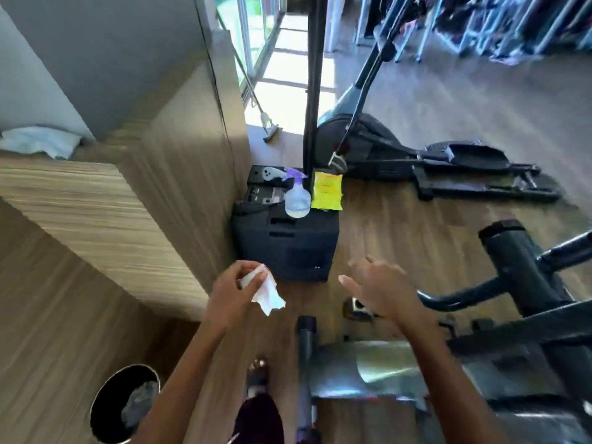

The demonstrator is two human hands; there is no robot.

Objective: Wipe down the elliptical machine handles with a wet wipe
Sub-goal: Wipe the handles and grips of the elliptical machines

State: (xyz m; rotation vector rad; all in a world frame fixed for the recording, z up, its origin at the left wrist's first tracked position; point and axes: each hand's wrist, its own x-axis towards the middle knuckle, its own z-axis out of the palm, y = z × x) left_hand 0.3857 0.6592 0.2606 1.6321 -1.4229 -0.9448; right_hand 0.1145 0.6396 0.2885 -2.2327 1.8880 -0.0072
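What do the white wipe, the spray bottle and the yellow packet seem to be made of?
The wipe, pinched by the left hand, looks like thin soft nonwoven sheet: it hangs crumpled. The spray bottle seems translucent plastic, with a purple trigger. The yellow packet is probably plastic film, though blur leaves this open.

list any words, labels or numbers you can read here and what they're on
No text in this view can be read.
Yellow packet: reddish print, too blurred to read.
Control panel on the black speaker: markings too small and blurred to read.
Spray bottle: no label visible.
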